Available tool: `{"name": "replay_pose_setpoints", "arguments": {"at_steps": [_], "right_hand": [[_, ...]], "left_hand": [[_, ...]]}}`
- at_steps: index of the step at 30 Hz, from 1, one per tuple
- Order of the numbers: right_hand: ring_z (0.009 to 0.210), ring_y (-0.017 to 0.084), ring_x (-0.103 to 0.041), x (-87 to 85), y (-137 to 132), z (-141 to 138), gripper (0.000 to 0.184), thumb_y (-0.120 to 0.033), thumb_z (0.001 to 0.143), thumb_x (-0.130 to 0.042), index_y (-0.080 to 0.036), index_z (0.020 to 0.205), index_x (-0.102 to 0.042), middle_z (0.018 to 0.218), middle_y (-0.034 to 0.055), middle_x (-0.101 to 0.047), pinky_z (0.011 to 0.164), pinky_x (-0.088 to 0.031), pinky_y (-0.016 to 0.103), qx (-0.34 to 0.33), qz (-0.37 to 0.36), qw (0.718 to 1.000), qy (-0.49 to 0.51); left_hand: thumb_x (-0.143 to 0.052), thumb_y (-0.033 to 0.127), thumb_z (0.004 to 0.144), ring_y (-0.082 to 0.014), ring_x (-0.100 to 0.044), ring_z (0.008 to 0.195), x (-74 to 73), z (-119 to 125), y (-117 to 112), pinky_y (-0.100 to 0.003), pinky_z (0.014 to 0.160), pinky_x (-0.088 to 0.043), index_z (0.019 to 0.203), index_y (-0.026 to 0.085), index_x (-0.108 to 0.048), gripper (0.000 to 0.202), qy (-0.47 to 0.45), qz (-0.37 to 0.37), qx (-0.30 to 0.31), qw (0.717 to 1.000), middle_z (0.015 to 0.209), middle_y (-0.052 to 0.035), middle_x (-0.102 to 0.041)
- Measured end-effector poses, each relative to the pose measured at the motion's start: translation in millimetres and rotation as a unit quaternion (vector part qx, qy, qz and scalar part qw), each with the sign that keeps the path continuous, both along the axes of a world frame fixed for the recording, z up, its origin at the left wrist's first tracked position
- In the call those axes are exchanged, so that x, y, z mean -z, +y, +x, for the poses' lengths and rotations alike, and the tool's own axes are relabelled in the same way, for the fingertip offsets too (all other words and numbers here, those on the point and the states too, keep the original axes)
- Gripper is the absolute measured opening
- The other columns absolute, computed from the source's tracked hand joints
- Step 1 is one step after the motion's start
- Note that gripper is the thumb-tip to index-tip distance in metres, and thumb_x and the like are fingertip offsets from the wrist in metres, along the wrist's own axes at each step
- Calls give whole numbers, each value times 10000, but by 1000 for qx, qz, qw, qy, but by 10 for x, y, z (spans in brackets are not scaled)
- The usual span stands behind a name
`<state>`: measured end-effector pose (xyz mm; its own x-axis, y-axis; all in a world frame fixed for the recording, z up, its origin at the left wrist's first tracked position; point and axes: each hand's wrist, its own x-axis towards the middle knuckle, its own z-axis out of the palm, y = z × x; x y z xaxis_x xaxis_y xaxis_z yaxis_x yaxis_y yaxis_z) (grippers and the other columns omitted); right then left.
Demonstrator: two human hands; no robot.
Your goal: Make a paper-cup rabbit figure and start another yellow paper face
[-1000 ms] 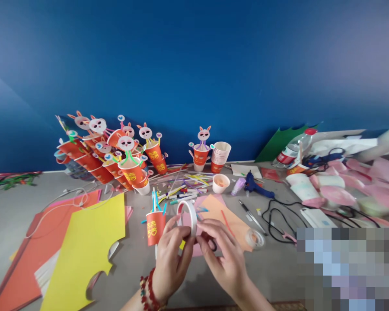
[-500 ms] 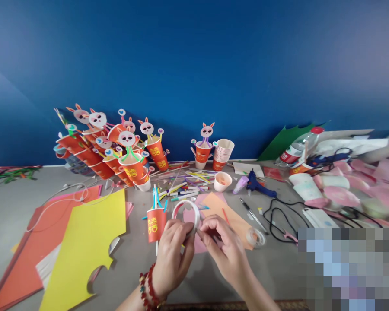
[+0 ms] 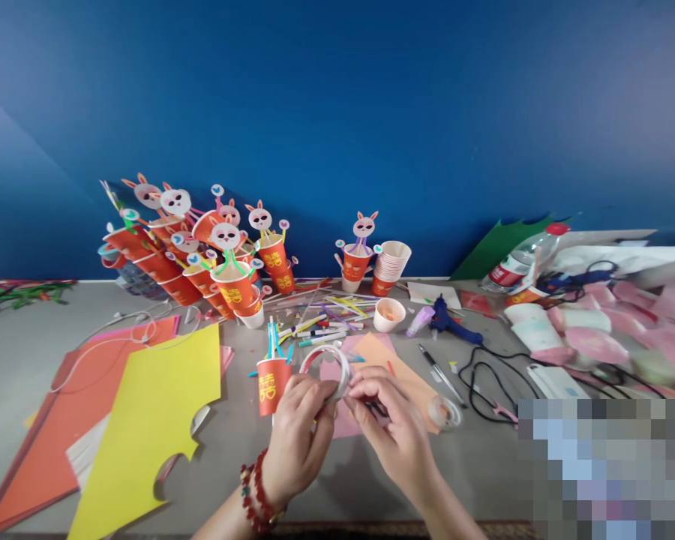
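A white ring-shaped roll of tape (image 3: 344, 367) stands upright between my hands. My left hand (image 3: 301, 431), with red bead bracelets at the wrist, is closed around its lower part. Thumb and fingers of my right hand (image 3: 391, 420) are pinched together at the roll's right edge; whether a loose tape end lies between them is too small to tell. Just left of the roll is a red paper cup (image 3: 273, 384) with yellow characters and blue fuzzy stems rising from it, partly hidden by my left hand. Pink and orange paper (image 3: 379, 352) lies behind my fingers.
Rabbit-faced cups (image 3: 233, 289) crowd the back left. Yellow card (image 3: 163, 397) lies at left. Markers (image 3: 326, 334), a small white cup (image 3: 390, 315), a blue glue gun (image 3: 453, 322), a pen (image 3: 442, 375), a clear tape roll (image 3: 444, 411) and black cable (image 3: 475, 386) spread across the table.
The view has shifted slightly, so the table things sit a little further right. Both hands keep their hold at the roll of tape, with barely any movement.
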<state>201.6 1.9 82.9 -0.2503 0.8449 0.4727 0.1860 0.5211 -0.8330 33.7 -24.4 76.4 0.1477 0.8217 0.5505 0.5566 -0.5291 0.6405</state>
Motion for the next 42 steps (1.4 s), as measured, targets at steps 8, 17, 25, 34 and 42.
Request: {"name": "replay_pose_setpoints", "arguments": {"at_steps": [8,17,25,34,42], "right_hand": [[897,212,-631,-4,-27,-2,92,-187,971,-570,-230,902,-612,903,62,-643,769,-522,309,-12,-12,1000,10],[874,209,-617,94,-141,-35,118,-123,941,-579,-233,930,-619,887,48,-636,772,-502,319,-3,22,999,29],[880,202,-632,129,-16,222,104,-173,965,-562,-243,917,-622,890,34,-631,822,-518,314,82,-18,991,108],[1130,385,-609,903,-101,-100,964,-192,801,-749,-237,1586,-191,1261,139,-670,920,-508,529,61,4,943,-327],[1029,365,-617,980,-92,-207,922,-165,775,-678,-191,1576,-222,1153,136,-688,920,-503,526,83,25,921,-380]], "left_hand": [[-439,75,937,-203,-600,762,31,3,-7,-347,742,-487,1103,194,-600,260,-12,5,-12,1000,843,-61,-657],[-465,103,953,-193,-664,849,42,57,-53,-319,790,-528,1099,210,-634,247,-71,8,-16,997,933,-59,-724],[-533,305,975,-175,-690,777,281,-741,-81,-284,713,-566,1186,186,-620,258,-175,-28,-269,947,954,-51,-725],[-434,304,978,-269,-708,901,758,-1613,-26,-375,813,-546,1129,178,-638,284,256,-69,-311,912,998,-114,-746],[-553,212,948,-282,-633,1146,576,-1205,-174,-435,1001,-511,1197,200,-619,257,121,43,-274,953,1203,-128,-660]]}}
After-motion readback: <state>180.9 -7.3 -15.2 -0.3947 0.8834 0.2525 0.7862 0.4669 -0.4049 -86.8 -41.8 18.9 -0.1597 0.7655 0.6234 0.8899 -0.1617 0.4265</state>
